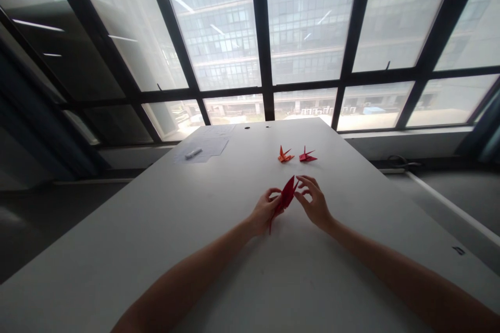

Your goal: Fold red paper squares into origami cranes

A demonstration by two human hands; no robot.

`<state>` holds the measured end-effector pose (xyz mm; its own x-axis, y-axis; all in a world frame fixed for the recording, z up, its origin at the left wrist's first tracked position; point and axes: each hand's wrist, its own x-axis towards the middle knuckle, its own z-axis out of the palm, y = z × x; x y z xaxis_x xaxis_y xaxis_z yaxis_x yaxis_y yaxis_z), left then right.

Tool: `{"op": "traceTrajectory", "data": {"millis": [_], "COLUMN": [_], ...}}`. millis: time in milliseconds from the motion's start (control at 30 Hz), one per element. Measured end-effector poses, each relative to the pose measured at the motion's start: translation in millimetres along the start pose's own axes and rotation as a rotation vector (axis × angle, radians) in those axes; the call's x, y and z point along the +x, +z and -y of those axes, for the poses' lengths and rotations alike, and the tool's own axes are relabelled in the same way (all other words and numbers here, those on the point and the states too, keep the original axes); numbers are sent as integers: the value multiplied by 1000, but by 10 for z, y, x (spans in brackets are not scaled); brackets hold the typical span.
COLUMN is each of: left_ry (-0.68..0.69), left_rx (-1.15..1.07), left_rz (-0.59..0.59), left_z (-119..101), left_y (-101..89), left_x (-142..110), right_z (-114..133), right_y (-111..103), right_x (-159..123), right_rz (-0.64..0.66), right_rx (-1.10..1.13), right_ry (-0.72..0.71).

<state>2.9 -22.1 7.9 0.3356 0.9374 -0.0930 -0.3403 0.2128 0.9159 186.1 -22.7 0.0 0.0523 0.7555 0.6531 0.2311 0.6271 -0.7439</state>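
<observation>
A dark red paper crane (288, 192) is held above the white table, its wings raised and one thin point hanging down toward me. My left hand (267, 212) grips its body from the left, fingers closed round the folded paper. On the other side, my right hand (313, 201) pinches a narrow pointed tip of the crane between thumb and forefinger. Just beyond my hands stand two finished-looking paper cranes, an orange crane (285, 155) and a pinkish-red crane (307, 155) to its right.
The long white table (164, 250) runs toward large windows (304, 26). Paper sheets (214, 146) lie at its far left, with a small whitish object (193, 153) on them. A small dark fitting (458, 251) sits near the right edge.
</observation>
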Motion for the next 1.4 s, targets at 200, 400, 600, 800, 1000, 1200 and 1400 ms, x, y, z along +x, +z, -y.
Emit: {"op": "traceTrajectory", "data": {"millis": [200,400,600,800,1000,1200,1400], "left_ry": [73,30,151,125,47,168,298], "left_rx": [113,135,122,-4,-201,-105,85], "left_rz": [67,86,-44,-207,-194,-178,-223], "left_z": [33,22,4,10,-7,-7,15], "left_y": [55,56,36,-30,-72,-40,44], "left_x": [-31,-24,14,76,116,75,6], "right_z": [31,2,18,156,206,249,146], "right_y": [11,-9,-8,-25,-35,-50,54], "right_x": [-4,15,26,-55,-108,-70,-86], "right_rz": [17,-16,-62,12,412,464,76], "right_rx": [68,52,58,-27,-241,-161,-102], "right_ry": [28,83,85,-142,-534,-448,70]}}
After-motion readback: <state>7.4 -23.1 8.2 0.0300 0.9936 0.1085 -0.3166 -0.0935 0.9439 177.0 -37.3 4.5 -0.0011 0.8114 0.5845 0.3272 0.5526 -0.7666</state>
